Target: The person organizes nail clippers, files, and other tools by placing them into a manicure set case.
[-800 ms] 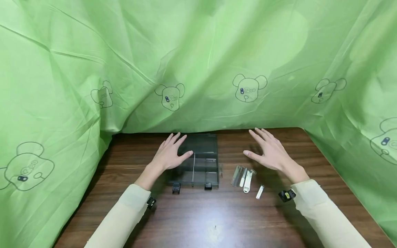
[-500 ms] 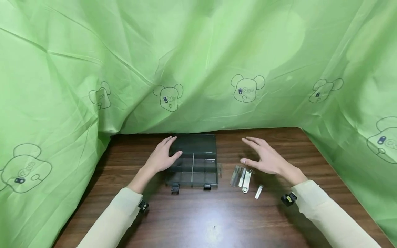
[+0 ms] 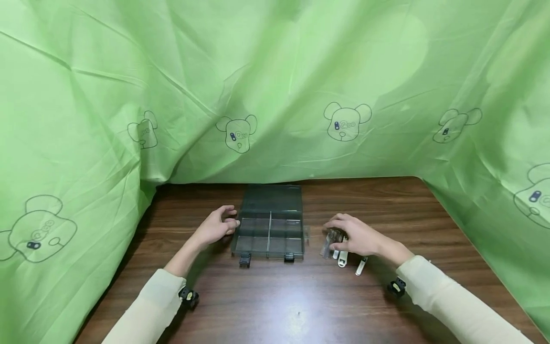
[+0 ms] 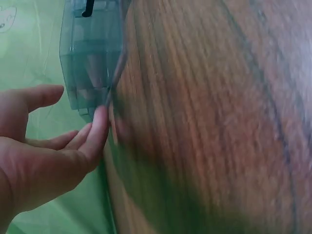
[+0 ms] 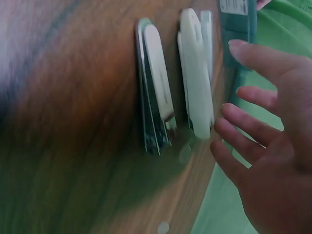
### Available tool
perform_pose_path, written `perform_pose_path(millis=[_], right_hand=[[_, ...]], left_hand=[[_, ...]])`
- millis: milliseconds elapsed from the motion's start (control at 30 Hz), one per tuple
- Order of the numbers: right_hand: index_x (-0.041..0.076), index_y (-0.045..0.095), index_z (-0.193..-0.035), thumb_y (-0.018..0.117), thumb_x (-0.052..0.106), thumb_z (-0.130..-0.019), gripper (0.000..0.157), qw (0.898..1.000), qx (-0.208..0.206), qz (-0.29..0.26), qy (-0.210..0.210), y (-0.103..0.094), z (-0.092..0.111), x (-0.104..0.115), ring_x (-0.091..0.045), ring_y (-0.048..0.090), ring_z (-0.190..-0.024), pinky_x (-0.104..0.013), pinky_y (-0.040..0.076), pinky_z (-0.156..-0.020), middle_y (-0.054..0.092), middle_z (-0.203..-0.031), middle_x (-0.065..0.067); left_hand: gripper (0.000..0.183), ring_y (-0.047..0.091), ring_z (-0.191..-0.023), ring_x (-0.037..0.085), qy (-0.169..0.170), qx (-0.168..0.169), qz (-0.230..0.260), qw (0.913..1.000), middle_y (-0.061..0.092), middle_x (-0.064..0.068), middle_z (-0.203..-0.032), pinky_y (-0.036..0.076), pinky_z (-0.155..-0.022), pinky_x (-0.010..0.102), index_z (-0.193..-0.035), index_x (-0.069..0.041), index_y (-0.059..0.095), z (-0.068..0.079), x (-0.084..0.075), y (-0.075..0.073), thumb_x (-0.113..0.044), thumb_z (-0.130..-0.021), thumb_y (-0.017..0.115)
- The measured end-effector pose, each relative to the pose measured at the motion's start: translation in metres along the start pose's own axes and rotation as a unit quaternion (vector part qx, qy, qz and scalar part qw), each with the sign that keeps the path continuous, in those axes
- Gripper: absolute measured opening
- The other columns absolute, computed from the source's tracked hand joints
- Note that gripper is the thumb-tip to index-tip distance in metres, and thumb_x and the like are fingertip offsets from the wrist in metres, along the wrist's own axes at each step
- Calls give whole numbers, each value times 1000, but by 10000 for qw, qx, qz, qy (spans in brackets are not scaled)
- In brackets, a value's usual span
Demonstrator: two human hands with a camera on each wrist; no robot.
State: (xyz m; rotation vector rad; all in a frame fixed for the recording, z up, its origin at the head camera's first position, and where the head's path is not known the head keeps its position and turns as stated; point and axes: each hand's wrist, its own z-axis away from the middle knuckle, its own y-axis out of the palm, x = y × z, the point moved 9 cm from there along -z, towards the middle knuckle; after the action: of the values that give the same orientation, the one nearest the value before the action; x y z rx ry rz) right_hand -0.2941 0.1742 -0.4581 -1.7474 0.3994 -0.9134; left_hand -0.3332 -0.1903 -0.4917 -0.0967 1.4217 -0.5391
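My left hand point(image 3: 214, 228) is at the left side of an open, dark see-through box point(image 3: 252, 244), its fingers loosely bent. In the left wrist view a fingertip meets the box's lower corner; whether it presses is unclear. My right hand point(image 3: 354, 235) is over a row of nail tools, thumb and fingers apart. Beneath it lie clear plastic pieces point(image 3: 326, 246), a large nail clipper point(image 3: 342, 259) and a thin white tool point(image 5: 208, 31). A smaller nail clipper point(image 3: 361, 266) lies to their right. The thumb overlaps a labelled grey-green plastic thing point(image 5: 237, 29); contact cannot be told.
The box has a tilted-back lid point(image 3: 275, 197), divided compartments and two black latches point(image 3: 245, 260) along its front. A brown wooden table point(image 3: 266, 306) carries everything. Green curtain point(image 3: 275, 95) encloses the back and sides.
My left hand has drawn back from over the box to its left side. My right hand has come down over the nail tools, its fingers now more bent.
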Motion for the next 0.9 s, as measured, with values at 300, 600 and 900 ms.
perform_pose_path(millis=[300, 600, 900], right_hand=[[13, 72, -109, 84, 30, -80, 36, 9999, 130, 82, 47, 16, -5, 1, -17, 52, -104, -40, 50, -88, 59, -107, 2], [17, 71, -97, 84, 23, -81, 22, 9997, 228, -69, -11, 13, -2, 0, -20, 54, -94, -36, 48, -81, 58, -97, 1], [19, 66, -88, 80, 15, -83, 16, 9982, 591, -23, -70, 15, 0, -1, -17, 49, -83, -28, 41, -71, 55, -84, 3]], left_hand=[[53, 61, -116, 35, -458, -14, 747, 9962, 46, 20, -142, 56, -89, 44, -146, -3, 42, -3, 15, 7, -12, -98, 62], [52, 58, -119, 35, -654, 102, 936, 9934, 48, 20, -139, 55, -92, 44, -144, -4, 44, -5, 17, 9, -14, -97, 64], [52, 58, -120, 36, -658, 94, 984, 9929, 49, 20, -138, 55, -91, 44, -144, -4, 45, -8, 18, 8, -14, -97, 64]])
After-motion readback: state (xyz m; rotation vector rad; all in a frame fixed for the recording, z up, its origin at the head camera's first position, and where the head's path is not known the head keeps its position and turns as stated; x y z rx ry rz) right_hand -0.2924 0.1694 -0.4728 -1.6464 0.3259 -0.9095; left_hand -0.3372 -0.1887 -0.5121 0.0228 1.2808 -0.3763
